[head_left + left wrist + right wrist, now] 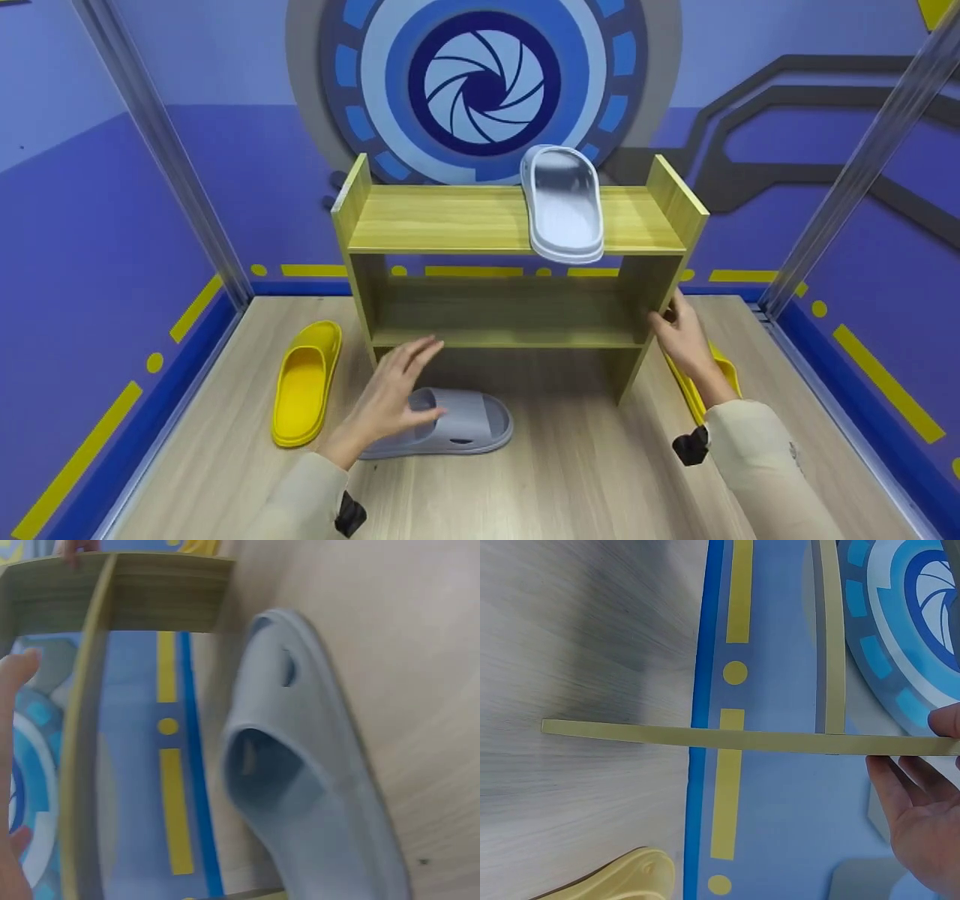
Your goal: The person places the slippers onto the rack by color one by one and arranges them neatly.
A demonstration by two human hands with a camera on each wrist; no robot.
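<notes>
A small wooden shoe rack (510, 334) stands on the floor. My right hand (684, 337) holds its right side panel (765, 741), thumb on the inner face and fingers on the outer one. Fingers apart and holding nothing, my left hand (394, 394) is raised in front of the rack's lower left. Behind it in the head view lies a grey slipper (465, 424), toe pointing right; the left wrist view shows this slipper (274, 712) close by. Another grey slipper (568, 206) sits on the top shelf, its front end sticking out over the edge.
One yellow slipper (304, 386) lies left of the rack. A second yellow slipper (724, 371) is on the right, partly hidden by my right arm. Blue patterned walls (225, 150) with metal corner posts (847, 157) enclose the wooden floor (555, 487).
</notes>
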